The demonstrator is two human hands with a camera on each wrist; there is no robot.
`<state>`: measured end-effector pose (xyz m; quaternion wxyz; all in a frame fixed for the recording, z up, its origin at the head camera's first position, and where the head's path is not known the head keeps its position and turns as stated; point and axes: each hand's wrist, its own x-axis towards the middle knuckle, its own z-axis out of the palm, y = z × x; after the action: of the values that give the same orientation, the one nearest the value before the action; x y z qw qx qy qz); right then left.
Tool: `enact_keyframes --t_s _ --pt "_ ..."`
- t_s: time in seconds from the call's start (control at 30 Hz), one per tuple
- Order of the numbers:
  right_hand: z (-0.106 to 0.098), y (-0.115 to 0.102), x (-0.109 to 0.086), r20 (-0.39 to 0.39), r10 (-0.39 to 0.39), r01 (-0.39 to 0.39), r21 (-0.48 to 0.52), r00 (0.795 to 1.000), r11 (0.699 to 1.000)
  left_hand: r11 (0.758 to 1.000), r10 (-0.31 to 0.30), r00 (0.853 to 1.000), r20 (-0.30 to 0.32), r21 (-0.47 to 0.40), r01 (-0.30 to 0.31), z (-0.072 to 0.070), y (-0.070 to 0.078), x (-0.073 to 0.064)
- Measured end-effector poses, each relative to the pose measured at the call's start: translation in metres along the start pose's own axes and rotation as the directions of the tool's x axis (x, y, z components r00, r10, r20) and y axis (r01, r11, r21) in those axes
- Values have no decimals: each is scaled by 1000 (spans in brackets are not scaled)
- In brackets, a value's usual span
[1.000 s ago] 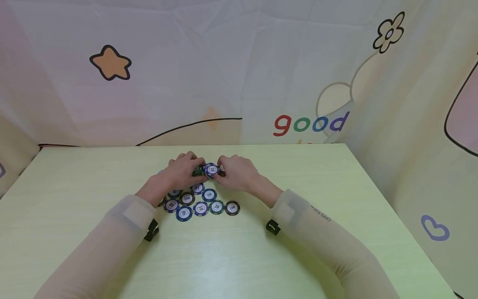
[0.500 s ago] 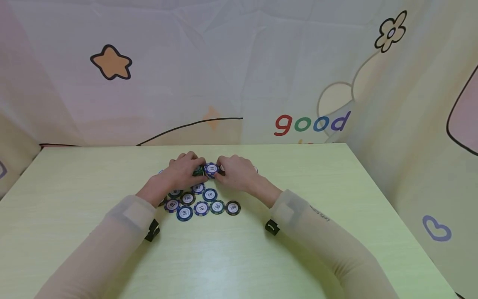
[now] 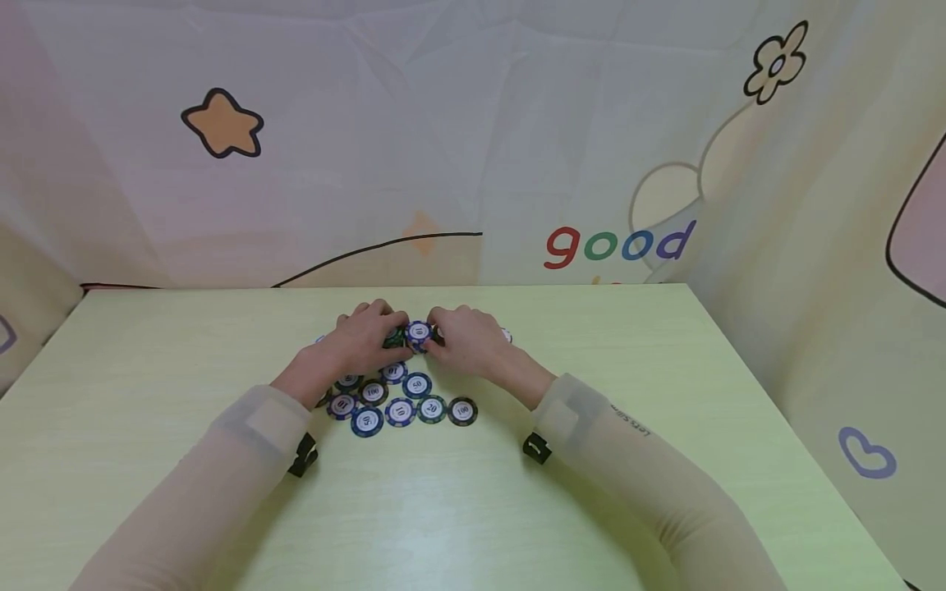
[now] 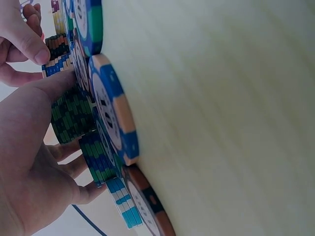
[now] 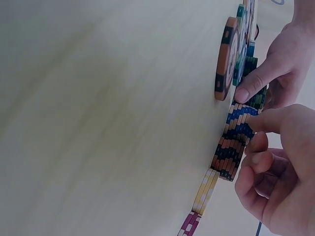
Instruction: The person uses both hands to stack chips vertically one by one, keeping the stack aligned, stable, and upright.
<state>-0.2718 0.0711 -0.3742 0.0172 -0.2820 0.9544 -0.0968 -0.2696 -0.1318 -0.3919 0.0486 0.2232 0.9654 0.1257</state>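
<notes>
Evidently, at left the left hand [image 3: 358, 338] grips the green chip stack [image 3: 394, 337], thumb along its near side and fingers on the far side, with loose chips [image 3: 401, 412] lying flat nearer on the table [image 3: 421, 509]. Just right stands the blue chip stack [image 3: 419, 332], pinched by the right hand [image 3: 473, 341]; farther right follow the orange-and-black stack [image 5: 229, 157], yellow stack [image 5: 205, 191] and purple stack [image 5: 188, 224].

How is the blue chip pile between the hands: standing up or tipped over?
Standing up: the blue pile has its 10 facing upward, and the right wrist view shows neat layers.
</notes>
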Motion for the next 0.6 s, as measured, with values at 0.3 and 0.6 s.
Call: enact_keyframes --t_s 0.3,0.6 --pt "1 0 1 7 4 -4 -10 1000 1000 1000 -3 1000 13 -3 3 -2 1 0" --pt "2 2 1 -3 6 -6 -15 1000 1000 1000 -3 1000 13 -12 3 -2 1 0"
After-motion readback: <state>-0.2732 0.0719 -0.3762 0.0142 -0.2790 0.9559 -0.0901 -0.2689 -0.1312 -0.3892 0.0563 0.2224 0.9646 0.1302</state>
